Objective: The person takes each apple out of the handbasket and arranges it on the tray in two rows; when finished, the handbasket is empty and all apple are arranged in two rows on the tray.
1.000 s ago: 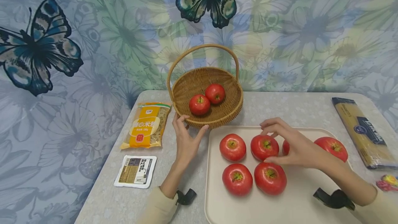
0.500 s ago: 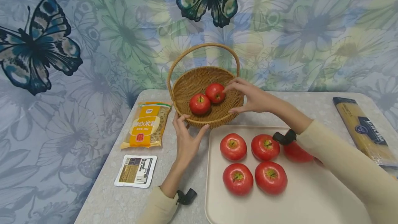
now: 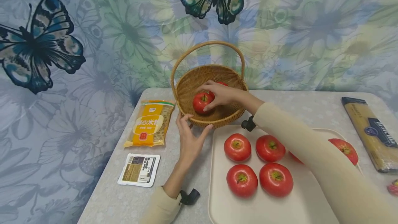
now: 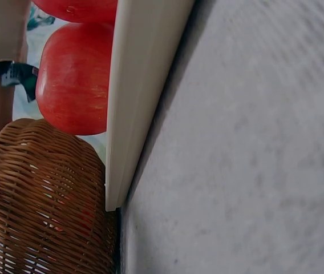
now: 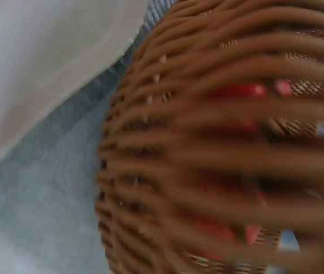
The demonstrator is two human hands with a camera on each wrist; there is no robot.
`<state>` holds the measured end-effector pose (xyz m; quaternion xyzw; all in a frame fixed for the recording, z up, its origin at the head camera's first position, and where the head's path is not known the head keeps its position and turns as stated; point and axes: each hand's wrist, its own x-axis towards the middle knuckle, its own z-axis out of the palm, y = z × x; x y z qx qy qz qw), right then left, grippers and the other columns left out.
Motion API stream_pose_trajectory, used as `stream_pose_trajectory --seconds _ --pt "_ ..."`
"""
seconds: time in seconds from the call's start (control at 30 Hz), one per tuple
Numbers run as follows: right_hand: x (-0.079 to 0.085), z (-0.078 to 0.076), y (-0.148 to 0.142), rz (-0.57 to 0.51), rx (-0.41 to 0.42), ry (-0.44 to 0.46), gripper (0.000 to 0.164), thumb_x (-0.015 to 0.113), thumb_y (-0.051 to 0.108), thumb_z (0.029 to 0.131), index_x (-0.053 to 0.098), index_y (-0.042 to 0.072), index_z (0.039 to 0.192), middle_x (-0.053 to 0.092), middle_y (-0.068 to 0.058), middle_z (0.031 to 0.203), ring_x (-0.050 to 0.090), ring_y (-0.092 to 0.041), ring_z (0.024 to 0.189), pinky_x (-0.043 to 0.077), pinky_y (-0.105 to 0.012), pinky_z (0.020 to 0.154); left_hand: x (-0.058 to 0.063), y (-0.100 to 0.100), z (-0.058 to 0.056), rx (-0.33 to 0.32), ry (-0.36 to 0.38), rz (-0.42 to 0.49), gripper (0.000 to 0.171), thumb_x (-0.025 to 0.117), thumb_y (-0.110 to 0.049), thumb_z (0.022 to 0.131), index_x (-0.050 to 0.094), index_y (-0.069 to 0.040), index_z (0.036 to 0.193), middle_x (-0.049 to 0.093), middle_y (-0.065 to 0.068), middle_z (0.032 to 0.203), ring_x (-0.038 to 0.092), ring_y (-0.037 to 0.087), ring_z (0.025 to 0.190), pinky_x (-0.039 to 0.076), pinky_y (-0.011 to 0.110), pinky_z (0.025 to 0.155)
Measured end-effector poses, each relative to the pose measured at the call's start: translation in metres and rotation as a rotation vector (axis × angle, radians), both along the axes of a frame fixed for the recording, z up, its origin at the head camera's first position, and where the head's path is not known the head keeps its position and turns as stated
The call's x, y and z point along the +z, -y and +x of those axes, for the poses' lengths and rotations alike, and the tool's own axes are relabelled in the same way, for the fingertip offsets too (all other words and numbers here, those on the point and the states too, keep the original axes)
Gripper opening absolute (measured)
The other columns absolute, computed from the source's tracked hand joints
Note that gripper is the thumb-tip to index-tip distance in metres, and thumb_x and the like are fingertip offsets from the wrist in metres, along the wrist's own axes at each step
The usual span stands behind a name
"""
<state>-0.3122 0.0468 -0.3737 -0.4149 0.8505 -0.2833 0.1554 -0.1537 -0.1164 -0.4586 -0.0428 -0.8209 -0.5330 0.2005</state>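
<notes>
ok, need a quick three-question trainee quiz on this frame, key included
1. Open: which hand touches the near rim of the basket?
2. True or false: the yellow bag lies to the left of the basket.
3. Pick one: what does the right hand grip?
A) the basket's handle
B) an apple inside the basket
C) the edge of the tray

Key:
1. The left hand.
2. True.
3. B.

left hand, thumb and fingers parted; right hand, fingers curved, nearer the table's far edge, forearm slanting inward.
</notes>
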Motion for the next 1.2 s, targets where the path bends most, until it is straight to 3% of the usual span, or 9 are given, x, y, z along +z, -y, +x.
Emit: stream_pose_trajectory --seconds 0.2,0.43,0.6,0.83,1.0,1.2 --pt "-0.012 -0.006 0.007 0.063 -0.012 0.001 0.075 0.081 0.033 0.081 0.046 0.016 0.144 0.037 -0.015 0.146 0.041 -0.034 0.134 0.039 -0.055 0.107 0.001 -0.002 0.000 0.000 0.007 -0.019 0.070 0.076 -0.047 0.083 0.033 -0.012 0.126 0.005 0.017 0.159 0.019 0.033 0.147 0.044 0.051 0.105" --pt "-0.019 -0.010 0.009 0.146 -0.048 -0.034 0.067 0.081 0.027 0.081 0.050 0.024 0.140 0.033 -0.018 0.154 0.022 -0.039 0.147 0.026 -0.062 0.114 0.003 -0.003 -0.001 0.001 0.016 -0.025 0.072 0.075 -0.050 0.082 0.035 -0.008 0.126 0.006 0.015 0.160 0.019 0.032 0.147 0.043 0.050 0.106" --pt "-0.020 -0.011 0.013 0.147 -0.059 -0.052 0.067 0.082 0.025 0.080 0.051 0.025 0.139 0.035 -0.016 0.153 0.021 -0.038 0.148 0.026 -0.063 0.113 0.002 -0.001 -0.002 0.005 0.014 -0.031 0.072 0.075 -0.050 0.082 0.035 -0.009 0.125 0.005 0.015 0.160 0.017 0.032 0.148 0.043 0.049 0.107" --pt "-0.020 -0.011 0.011 0.092 -0.010 -0.132 0.066 0.085 0.025 0.077 0.055 0.020 0.136 0.048 -0.011 0.140 0.043 -0.032 0.134 0.038 -0.055 0.109 -0.001 0.001 -0.002 0.000 0.010 -0.034 0.071 0.075 -0.051 0.082 0.034 -0.012 0.125 0.006 0.017 0.160 0.017 0.033 0.148 0.043 0.051 0.106" --pt "-0.004 0.002 -0.005 -0.077 0.000 -0.159 0.064 0.086 0.023 0.076 0.057 0.020 0.134 0.053 -0.008 0.131 0.051 -0.026 0.123 0.047 -0.047 0.101 -0.002 0.004 -0.003 -0.004 -0.004 -0.019 0.070 0.075 -0.047 0.083 0.034 -0.012 0.126 0.007 0.018 0.159 0.021 0.037 0.146 0.043 0.052 0.105" --pt "0.032 0.036 -0.049 -0.198 -0.002 -0.251 0.064 0.086 0.022 0.076 0.058 0.023 0.134 0.052 -0.006 0.132 0.052 -0.022 0.118 0.053 -0.042 0.086 -0.001 0.005 -0.001 -0.013 0.001 -0.019 0.070 0.075 -0.048 0.083 0.033 -0.013 0.126 0.006 0.016 0.159 0.021 0.036 0.146 0.043 0.052 0.106"
